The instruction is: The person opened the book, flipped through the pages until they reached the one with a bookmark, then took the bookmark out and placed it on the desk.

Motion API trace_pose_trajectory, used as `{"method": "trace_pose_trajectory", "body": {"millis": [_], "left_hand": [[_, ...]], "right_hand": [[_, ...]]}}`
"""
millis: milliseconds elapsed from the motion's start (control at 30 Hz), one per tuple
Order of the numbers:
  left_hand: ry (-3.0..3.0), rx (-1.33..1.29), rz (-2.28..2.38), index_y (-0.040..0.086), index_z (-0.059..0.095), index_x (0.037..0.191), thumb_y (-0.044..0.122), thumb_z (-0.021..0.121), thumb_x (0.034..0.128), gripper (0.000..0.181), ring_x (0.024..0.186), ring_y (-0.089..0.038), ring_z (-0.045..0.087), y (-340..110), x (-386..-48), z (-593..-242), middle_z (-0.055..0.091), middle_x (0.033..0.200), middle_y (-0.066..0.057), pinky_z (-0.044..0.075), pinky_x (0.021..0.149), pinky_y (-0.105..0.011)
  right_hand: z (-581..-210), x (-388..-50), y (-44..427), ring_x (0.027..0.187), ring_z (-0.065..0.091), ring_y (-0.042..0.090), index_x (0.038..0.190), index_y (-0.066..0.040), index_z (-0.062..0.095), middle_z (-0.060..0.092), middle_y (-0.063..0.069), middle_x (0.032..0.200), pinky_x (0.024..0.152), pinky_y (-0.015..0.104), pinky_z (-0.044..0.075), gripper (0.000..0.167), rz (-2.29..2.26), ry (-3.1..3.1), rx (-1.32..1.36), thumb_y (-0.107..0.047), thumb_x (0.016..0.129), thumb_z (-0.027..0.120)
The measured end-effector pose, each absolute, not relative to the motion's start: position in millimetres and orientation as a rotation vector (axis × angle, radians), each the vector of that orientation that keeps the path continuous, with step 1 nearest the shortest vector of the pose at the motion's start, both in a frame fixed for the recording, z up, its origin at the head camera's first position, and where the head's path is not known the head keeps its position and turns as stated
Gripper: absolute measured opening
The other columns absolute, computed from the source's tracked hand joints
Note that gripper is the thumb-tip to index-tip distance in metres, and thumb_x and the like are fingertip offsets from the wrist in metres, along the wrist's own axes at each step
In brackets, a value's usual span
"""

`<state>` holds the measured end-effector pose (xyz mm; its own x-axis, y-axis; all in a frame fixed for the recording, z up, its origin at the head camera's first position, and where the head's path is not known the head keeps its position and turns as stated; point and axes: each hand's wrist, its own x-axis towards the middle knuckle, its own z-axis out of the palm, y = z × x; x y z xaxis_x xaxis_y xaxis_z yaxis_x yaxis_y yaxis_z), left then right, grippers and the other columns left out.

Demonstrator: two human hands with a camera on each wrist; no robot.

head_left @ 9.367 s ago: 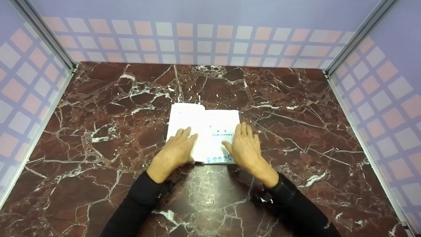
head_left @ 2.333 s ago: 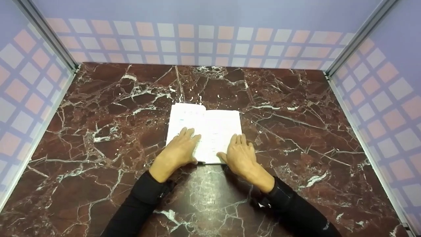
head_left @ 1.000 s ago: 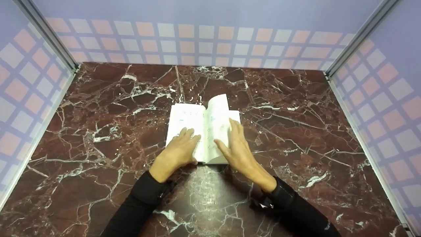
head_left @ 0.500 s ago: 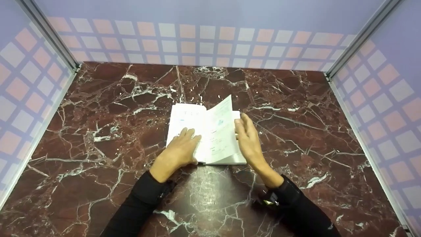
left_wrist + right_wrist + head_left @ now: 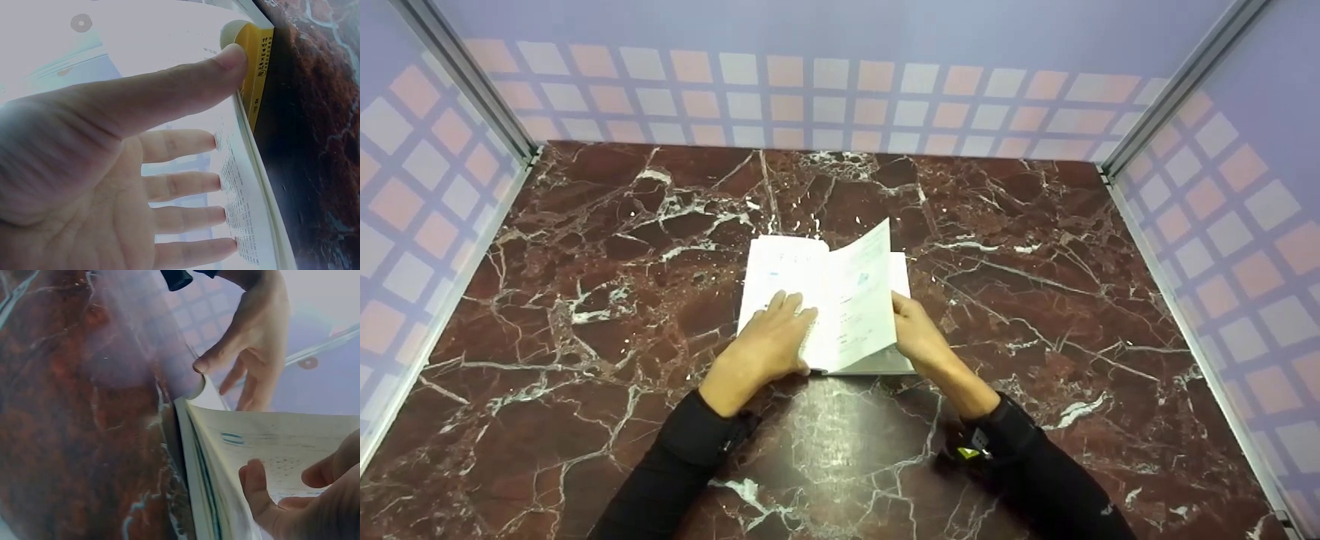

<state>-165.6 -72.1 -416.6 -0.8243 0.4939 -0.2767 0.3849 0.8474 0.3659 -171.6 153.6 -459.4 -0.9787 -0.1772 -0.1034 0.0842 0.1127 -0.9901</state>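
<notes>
An open book [image 5: 791, 259] with white printed pages lies at the middle of the table. The left hand [image 5: 765, 345] rests on its left page with fingers spread; in the left wrist view the thumb touches the book's near edge by the yellow spine [image 5: 257, 79]. A lifted page [image 5: 862, 322] stands slanted over the right half. Partly behind this page is the right hand [image 5: 922, 337], its fingertips hidden in the head view. In the right wrist view its bent fingers [image 5: 257, 486] are close to the page, with nothing visible between them.
The book lies on a dark red marbled tabletop [image 5: 622, 300] with white veins. Lilac panels [image 5: 840, 75] with pink and white squares enclose the back and both sides. Both forearms wear black sleeves [image 5: 682, 450].
The right hand lifted a page from the right side, let it spring partway back, moved off to the right, then came in behind it. The left hand has stayed on the left page.
</notes>
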Motion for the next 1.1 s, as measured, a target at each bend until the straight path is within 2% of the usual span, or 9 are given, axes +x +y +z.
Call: {"method": "trace_pose_trajectory", "body": {"millis": [100,200,400,600,667,833,967,1100], "left_hand": [[2.669,0.654,0.431,-0.001,0.043,0.153,0.014,0.088,0.0786,0.088,0.152,-0.046,0.020,-74,-165,-418,0.029,0.161,-0.027,0.026,0.120,-0.065],[2.669,0.655,0.432,0.000,0.043,0.153,0.014,0.088,0.0786,0.088,0.152,-0.045,0.020,-73,-165,-417,0.030,0.161,-0.026,0.026,0.120,-0.064],[2.660,0.660,0.417,0.001,0.041,0.154,0.016,0.088,0.0800,0.089,0.153,-0.046,0.018,-74,-166,-416,0.026,0.164,-0.026,0.024,0.121,-0.064],[2.661,0.672,0.417,0.001,0.042,0.154,0.017,0.088,0.0799,0.088,0.152,-0.046,0.019,-75,-166,-415,0.027,0.164,-0.026,0.024,0.120,-0.065],[2.657,0.668,0.415,0.002,0.042,0.155,0.018,0.088,0.0806,0.088,0.153,-0.046,0.018,-75,-166,-415,0.026,0.164,-0.026,0.023,0.120,-0.065],[2.658,0.680,0.387,0.001,0.042,0.155,0.023,0.086,0.0827,0.088,0.153,-0.046,0.018,-74,-166,-415,0.026,0.164,-0.025,0.023,0.120,-0.066],[2.689,0.708,0.397,0.001,0.046,0.153,0.028,0.088,0.0807,0.088,0.151,-0.045,0.024,-75,-167,-415,0.032,0.161,-0.025,0.030,0.118,-0.065],[2.721,0.726,0.488,0.002,0.042,0.155,0.029,0.089,0.0797,0.093,0.148,-0.048,0.028,-79,-167,-416,0.035,0.158,-0.028,0.034,0.116,-0.064]], "right_hand": [[-461,-170,151,0.093,0.066,0.020,0.119,0.006,0.067,0.072,0.017,0.107,0.080,0.030,0.055,0.024,-1.867,2.283,-0.143,-0.009,0.104,0.054],[-462,-169,149,0.096,0.066,0.021,0.119,0.004,0.067,0.072,0.016,0.109,0.083,0.032,0.055,0.024,-1.810,2.328,-0.187,-0.010,0.105,0.054],[-465,-166,145,0.093,0.070,0.026,0.132,0.007,0.061,0.071,0.022,0.114,0.080,0.037,0.061,0.031,-1.782,2.314,-0.349,-0.009,0.107,0.050],[-469,-164,141,0.094,0.070,0.030,0.136,0.010,0.056,0.067,0.025,0.120,0.075,0.043,0.062,0.033,-1.734,2.332,-0.496,-0.004,0.107,0.050],[-470,-164,140,0.098,0.070,0.032,0.141,0.010,0.052,0.065,0.026,0.127,0.074,0.043,0.063,0.037,-1.704,2.356,-0.523,-0.003,0.107,0.050],[-472,-161,140,0.095,0.070,0.032,0.151,0.005,0.045,0.062,0.026,0.134,0.072,0.038,0.063,0.049,-1.590,2.472,-0.588,0.000,0.103,0.051],[-474,-158,139,0.095,0.069,0.031,0.152,0.002,0.046,0.060,0.026,0.137,0.077,0.036,0.061,0.053,-1.478,2.575,-0.716,0.003,0.100,0.056],[-476,-155,138,0.114,0.064,0.035,0.150,0.004,0.048,0.056,0.024,0.145,0.097,0.042,0.056,0.054,-1.417,2.602,-0.845,0.006,0.097,0.059]]}}
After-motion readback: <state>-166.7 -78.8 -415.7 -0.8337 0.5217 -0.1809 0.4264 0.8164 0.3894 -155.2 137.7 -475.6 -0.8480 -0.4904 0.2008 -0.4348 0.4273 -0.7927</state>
